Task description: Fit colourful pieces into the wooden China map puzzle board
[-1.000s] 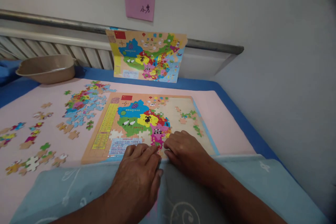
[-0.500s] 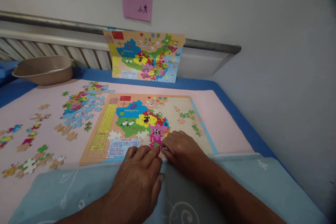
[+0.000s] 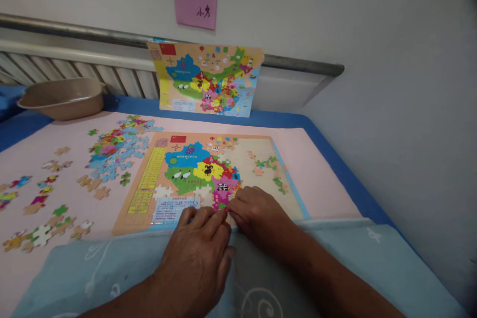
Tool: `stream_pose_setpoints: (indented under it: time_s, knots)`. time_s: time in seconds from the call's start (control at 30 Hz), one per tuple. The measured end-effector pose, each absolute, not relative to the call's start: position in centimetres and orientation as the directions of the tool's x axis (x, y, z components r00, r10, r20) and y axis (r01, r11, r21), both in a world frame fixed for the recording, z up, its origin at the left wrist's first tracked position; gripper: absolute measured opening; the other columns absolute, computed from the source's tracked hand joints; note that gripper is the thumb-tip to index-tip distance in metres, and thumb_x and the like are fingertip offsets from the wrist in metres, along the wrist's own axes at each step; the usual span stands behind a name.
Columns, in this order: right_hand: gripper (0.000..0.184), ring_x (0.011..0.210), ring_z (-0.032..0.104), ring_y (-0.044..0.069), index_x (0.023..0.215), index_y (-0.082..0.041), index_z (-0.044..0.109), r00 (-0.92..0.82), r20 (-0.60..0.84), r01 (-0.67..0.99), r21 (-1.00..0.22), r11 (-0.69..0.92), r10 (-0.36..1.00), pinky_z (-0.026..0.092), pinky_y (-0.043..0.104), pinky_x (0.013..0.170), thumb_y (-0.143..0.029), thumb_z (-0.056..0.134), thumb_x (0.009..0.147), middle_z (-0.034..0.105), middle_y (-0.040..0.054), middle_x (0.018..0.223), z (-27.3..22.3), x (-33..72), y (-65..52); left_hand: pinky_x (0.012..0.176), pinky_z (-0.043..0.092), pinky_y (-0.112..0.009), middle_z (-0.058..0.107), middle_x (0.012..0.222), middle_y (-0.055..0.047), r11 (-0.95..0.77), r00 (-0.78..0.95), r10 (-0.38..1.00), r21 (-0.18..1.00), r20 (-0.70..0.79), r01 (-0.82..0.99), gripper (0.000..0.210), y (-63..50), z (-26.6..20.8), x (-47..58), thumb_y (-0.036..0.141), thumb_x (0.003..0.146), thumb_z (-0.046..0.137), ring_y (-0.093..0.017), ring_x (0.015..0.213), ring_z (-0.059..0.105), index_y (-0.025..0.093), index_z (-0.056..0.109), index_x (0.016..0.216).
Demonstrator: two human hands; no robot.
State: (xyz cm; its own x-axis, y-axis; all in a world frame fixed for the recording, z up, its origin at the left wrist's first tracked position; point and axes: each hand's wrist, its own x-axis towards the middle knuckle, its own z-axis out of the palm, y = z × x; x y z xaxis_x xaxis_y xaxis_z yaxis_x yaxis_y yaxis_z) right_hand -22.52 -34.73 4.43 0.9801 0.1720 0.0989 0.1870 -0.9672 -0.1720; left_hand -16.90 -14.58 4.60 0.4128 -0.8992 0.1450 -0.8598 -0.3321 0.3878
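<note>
A partly filled map jigsaw puzzle (image 3: 208, 171) lies flat in front of me, its upper left covered with pieces and much of its right side bare board. My left hand (image 3: 199, 253) rests palm down on the puzzle's near edge, fingers stretched forward and thumb out to the side. Beside its fingertips, my right hand (image 3: 257, 211) is closed, thumb and fingers pinching at a small puzzle piece (image 3: 226, 209) by the lower end of the pink region. Most of that piece is hidden by the fingers. A few joined green and orange pieces (image 3: 269, 163) lie on the bare board.
Loose puzzle pieces (image 3: 115, 149) are heaped left of the board, with smaller groups (image 3: 42, 233) nearer me. A brown plastic basin (image 3: 63, 100) stands at the back left. The printed reference map (image 3: 208, 82) leans upright against the rail (image 3: 298, 63). Light blue cloth (image 3: 335, 243) covers the near edge.
My right hand has shifted slightly left, its thumb and fingers closer together at the pink region's lower end. My left hand has hardly moved.
</note>
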Motion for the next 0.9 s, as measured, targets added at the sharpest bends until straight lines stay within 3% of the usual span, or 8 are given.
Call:
stream_pose_setpoints:
  time_s: [0.4, 0.9]
  knots:
    - [0.017, 0.079, 0.052, 0.02, 0.086, -0.019, 0.065, 0.975, 0.114, 0.208, -0.189, -0.96, 0.188, 0.032, 0.033, 0.073, -0.01, 0.074, 0.097, 0.064, 0.0021, 0.087, 4.4, -22.4, -34.8, 0.104, 0.037, -0.053, 0.07, 0.139, -0.008, -0.278, 0.341, -0.886, 0.23, 0.314, -0.933, 0.028, -14.4, 3.6, -17.4, 0.029, 0.097, 0.062, -0.029, 0.118, 0.061, 0.015, 0.07, 0.12]
    - [0.011, 0.085, 0.055, 0.021, 0.091, -0.017, 0.067, 0.977, 0.13, 0.2, -0.257, -0.946, 0.171, 0.038, 0.033, 0.08, -0.007, 0.07, 0.096, 0.064, 0.0039, 0.091, 4.6, -22.3, -34.8, 0.102, 0.04, -0.055, 0.071, 0.136, -0.007, -0.304, 0.367, -0.885, 0.243, 0.287, -0.921, 0.028, -14.7, 3.7, -17.3, 0.031, 0.096, 0.065, -0.03, 0.116, 0.062, 0.017, 0.071, 0.119]
